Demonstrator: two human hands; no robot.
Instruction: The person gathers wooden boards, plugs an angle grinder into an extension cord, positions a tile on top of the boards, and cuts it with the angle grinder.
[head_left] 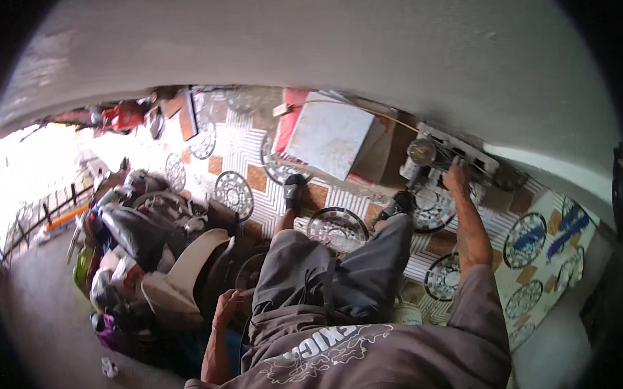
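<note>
Out to the right, my right arm stretches down to a small machine (442,154) with a round metal part and a dark motor-like body, standing against the wall. At its near edge, my right hand (455,177) has its fingers bunched together; what they grip, if anything, is too small to make out. Beside my left thigh, my left hand (227,307) is low and loosely closed, next to a cream curved panel (181,281) at the edge of a heap. Whatever lies within its fingers is hidden.
A heap of bags and mixed goods (138,235) fills the left side. Ahead of my feet, a white board (330,133) leans over a box and red material. A pale cable (384,116) runs to the machine. Patterned flooring (256,179) lies below; a grey wall (320,43) stands beyond.
</note>
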